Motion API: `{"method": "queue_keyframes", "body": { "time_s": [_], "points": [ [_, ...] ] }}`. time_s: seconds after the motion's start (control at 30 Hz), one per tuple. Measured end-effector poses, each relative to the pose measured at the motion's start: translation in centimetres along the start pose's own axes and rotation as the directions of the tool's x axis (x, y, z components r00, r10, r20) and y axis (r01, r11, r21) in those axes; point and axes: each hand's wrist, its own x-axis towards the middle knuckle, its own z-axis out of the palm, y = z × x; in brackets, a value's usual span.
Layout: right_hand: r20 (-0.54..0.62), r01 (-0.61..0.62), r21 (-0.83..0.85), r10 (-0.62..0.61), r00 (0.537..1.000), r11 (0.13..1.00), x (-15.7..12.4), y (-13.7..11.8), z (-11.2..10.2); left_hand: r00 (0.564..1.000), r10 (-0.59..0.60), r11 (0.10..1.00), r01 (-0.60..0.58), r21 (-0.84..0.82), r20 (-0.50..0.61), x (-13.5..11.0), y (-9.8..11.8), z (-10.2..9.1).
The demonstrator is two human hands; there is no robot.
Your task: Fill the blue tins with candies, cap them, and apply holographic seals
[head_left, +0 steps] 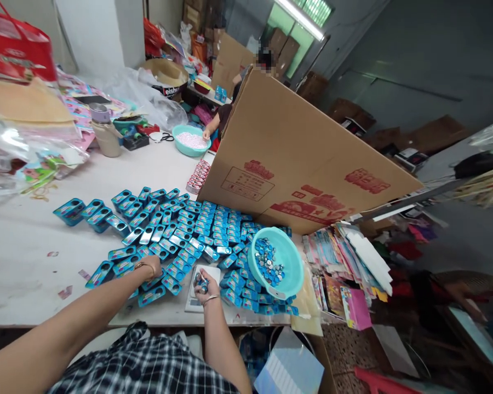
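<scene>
Small blue tins (158, 232), each with a dark round hole in its top, stand packed in many slanting rows on the white table. Among the front tins my left hand (151, 267) reaches down, back of the hand towards me. Its fingertips are hidden, so I cannot see whether they hold anything. My right hand (207, 287) is turned palm up, fingers curled around several small round blue and silver caps. It rests over a flat white device (193, 302) resembling a small scale. Right of it, a turquoise basin (294, 268) holds more of these loose caps (267, 262).
A large cardboard panel (304, 142) stands behind the tins. Beyond it, another person's hand (206, 134) is at a basin of pale pieces (192, 141). A bottle (105, 134), scissors (164, 137) and plastic bags lie left. Stacked printed sheets (332, 251) sit on the right.
</scene>
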Motion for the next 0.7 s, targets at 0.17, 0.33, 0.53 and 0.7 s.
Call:
{"method": "queue_keyframes", "body": {
  "time_s": [0.17, 0.33, 0.53, 0.7],
  "points": [
    [-0.042, 0.075, -0.125, -0.080, 0.996, 0.989, -0.5, 1.7, 3.6, 1.000, -0.007, 1.000, 0.007, 0.014, -0.005, -0.6, 0.2, -0.4],
    [0.065, 0.402, -0.620, -0.466, 0.882, 0.674, -1.4, 4.3, 6.7, 0.998, 0.058, 0.970, -0.059, -0.234, -0.011, -2.5, -2.9, -0.6],
    [-0.005, 0.462, -0.564, -0.563, 0.827, 0.684, -0.9, 4.3, 6.7, 0.990, 0.139, 0.736, -0.114, -0.667, -0.016, -7.3, -7.9, 1.7],
    [-0.274, 0.371, -0.392, -0.492, 0.826, 0.842, 0.3, 2.8, 4.5, 0.988, 0.152, 0.738, -0.119, -0.664, -0.008, -8.8, -7.8, 3.9]
  ]
}}
